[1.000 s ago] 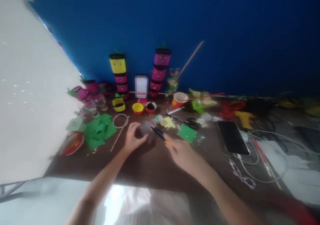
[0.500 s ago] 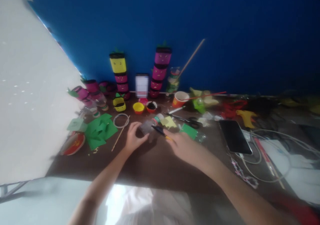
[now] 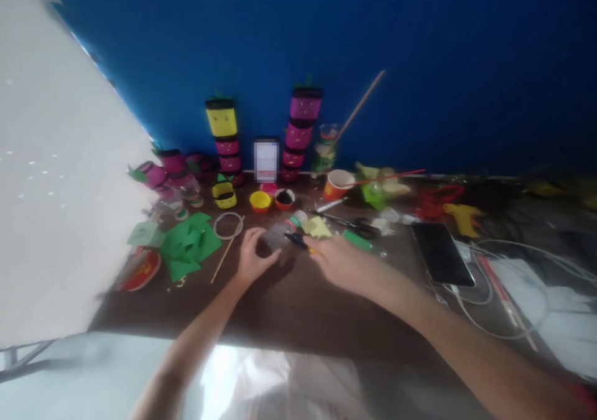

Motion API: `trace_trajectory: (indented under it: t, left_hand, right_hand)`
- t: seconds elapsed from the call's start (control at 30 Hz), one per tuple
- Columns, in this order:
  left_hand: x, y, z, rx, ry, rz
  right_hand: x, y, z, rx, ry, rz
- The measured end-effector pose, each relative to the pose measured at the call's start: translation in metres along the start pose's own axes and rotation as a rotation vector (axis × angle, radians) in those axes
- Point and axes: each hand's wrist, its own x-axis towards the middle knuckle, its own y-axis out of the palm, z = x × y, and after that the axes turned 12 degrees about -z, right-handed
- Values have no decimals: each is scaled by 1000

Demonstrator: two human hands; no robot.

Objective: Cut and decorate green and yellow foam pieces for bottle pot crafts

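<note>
A clear plastic bottle (image 3: 276,236) with a green and red label lies on its side on the dark table, its label end pointing away to the right. My left hand (image 3: 254,258) is wrapped round the bottle's near left end. In my right hand (image 3: 331,258) is a cutter (image 3: 296,239) with a black front part and a yellow-orange part by the fingers. Its black tip touches or lies very near the bottle's right side. Blur hides the exact contact. A pale yellow paper piece (image 3: 316,227) lies just beyond my right hand.
Green paper (image 3: 189,246) and a wire ring (image 3: 228,226) lie left. Behind stand two character towers (image 3: 221,123), a phone, a yellow cup (image 3: 260,201) and a paper cup (image 3: 337,185). Scissors (image 3: 361,226) lie beyond my right hand; a black phone (image 3: 442,255) with cables is at right.
My right hand and forearm have shifted slightly and now cover more of the green paper square behind them. The bottle and my left hand keep nearly the same pose; the whole view has shifted slightly.
</note>
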Motion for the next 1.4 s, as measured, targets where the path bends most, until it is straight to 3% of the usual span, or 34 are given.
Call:
trace_trajectory:
  t: [0.63,0.93,1.03,1.23,1.4]
  left_hand:
    - [-2,4,3,-2,-4,-20]
    - [-2,5,-2,-49,66,-30]
    - [1,3,-2,-32,65,-39]
    - [2,3,-1,16,95,51]
    - [1,5,2,54,163,94]
  right_hand:
    - [10,-8,2,-20,-67,-6]
    - [14,8,-6,43,-16,65]
    - [9,10,-9,97,-1,16]
    - [-4,11,-13,184,11,-111]
    - [-8,10,-14,236,-21,-132]
